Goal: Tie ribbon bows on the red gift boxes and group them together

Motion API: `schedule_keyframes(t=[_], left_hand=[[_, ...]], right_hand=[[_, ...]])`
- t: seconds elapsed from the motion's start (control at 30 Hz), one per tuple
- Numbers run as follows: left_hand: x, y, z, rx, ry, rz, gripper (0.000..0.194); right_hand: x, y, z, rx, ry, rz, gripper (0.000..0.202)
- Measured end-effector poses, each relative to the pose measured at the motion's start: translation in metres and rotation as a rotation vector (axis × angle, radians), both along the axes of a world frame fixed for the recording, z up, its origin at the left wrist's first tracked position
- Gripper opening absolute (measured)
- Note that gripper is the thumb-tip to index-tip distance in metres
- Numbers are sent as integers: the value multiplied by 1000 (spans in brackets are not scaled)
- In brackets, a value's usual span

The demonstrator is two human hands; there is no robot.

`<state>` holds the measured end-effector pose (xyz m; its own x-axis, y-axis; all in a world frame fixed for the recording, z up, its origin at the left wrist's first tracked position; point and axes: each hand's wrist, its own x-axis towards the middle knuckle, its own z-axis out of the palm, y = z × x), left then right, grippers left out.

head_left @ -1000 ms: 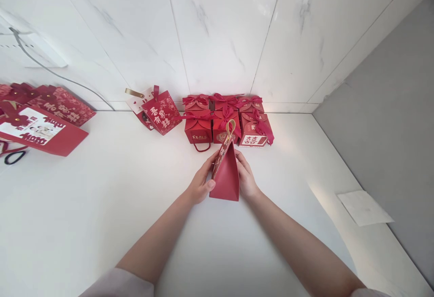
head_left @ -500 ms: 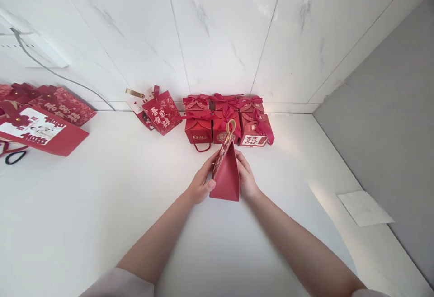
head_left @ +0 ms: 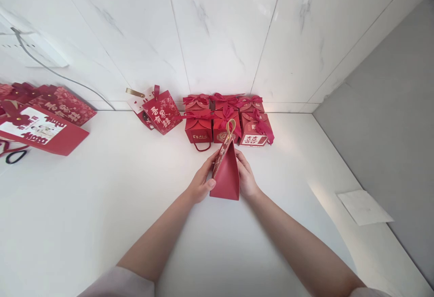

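Note:
Between my two hands a red gift box (head_left: 226,180) stands on the white table, one plain triangular side facing me and a gold loop handle (head_left: 231,127) at its peak. My left hand (head_left: 202,183) presses on its printed left face, thumb along the near edge. Against the right face lies my right hand (head_left: 246,175), its fingers partly hidden behind the box. Just beyond, red candy boxes (head_left: 199,129) tied with ribbon bows stand in two rows by the wall.
Left of the rows lean red and white gift bags (head_left: 162,112). More red bags (head_left: 63,129) lie at the far left beside a black loop (head_left: 16,157). A grey cable (head_left: 68,79) runs down the tiled wall. A white sheet (head_left: 364,207) lies at the right edge.

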<state>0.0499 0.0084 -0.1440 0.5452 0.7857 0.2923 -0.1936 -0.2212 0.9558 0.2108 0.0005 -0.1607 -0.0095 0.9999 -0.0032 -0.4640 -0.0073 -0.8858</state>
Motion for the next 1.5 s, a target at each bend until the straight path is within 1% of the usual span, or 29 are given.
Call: schedule_keyframes(t=[0.5,0.7,0.93,1.03,1.1,1.17,1.23,1.3,1.37,1.4,1.5], left_hand=[[1,-1,1,2,-10,0,83],[0,0,-1,-1,-3,1,85],[1,-1,1,-20,-13,6,86],[-2,0,-2,-38,-6,12,85],[-5,0,-7,-84,5,10,79],[-8,2,-13,-208,-21,54,70],[-10,5,-18,-373,-86,165,62],[-10,10,-19,-474,-150,290,54],[-10,13,-17,-503,-180,351,46],[-9,14,-15,-507,-184,365,45],[-7,12,-9,-499,-171,417,49]], right_hand=[[0,0,0,3,-9,8,39],[0,0,0,4,4,17,38],[0,0,0,-1,-3,10,39],[0,0,0,1,-5,7,39],[1,1,-1,12,-10,-7,39],[1,1,-2,35,-21,-47,40],[2,1,-4,72,-59,-106,39],[3,0,-4,127,-149,-171,37],[4,-1,-3,182,-259,-211,37],[4,-2,-2,203,-296,-206,38],[2,-4,0,196,-299,-83,43]])
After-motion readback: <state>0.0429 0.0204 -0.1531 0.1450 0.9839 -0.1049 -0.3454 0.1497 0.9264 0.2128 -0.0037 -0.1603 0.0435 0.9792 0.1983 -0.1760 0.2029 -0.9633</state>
